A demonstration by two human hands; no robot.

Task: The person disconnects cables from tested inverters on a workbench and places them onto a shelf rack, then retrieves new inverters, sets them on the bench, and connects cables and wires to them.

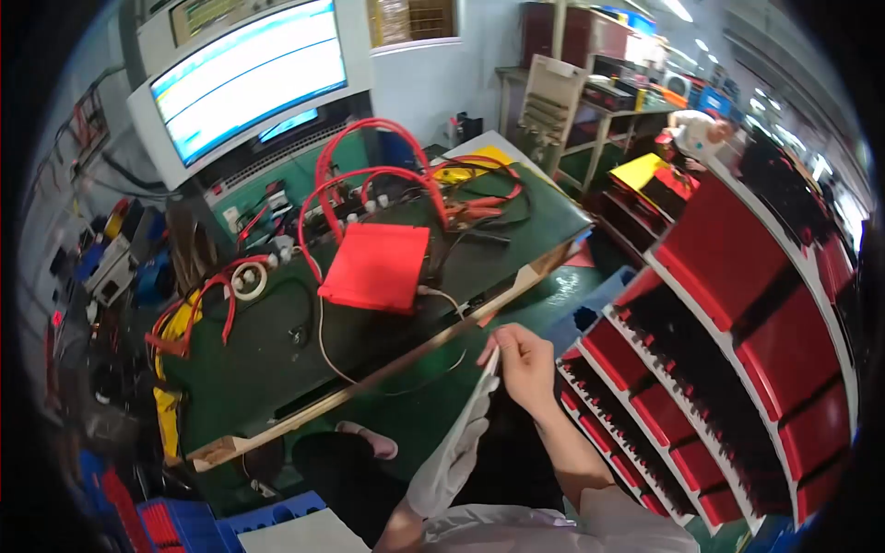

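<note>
My left hand (450, 461) wears a pale work glove (466, 441), its fingers stretched out and pointing up and away from me. My bare right hand (525, 367) is closed, its thumb and fingers pinching the glove near the fingertips. Beyond both hands, on the dark green workbench (249, 369), lies a red box-shaped device (376, 267). Thick red cables (323, 184) loop behind it, and a thin white cable runs from its side over the bench edge. Neither hand touches the device.
A lit monitor (249, 78) stands behind the bench. Red clamps (475, 210) and a roll of tape (249, 278) lie on the bench. On the right stands a rack (737, 359) of red units. Blue bins (175, 525) are lower left. Another person (698, 134) works farther back.
</note>
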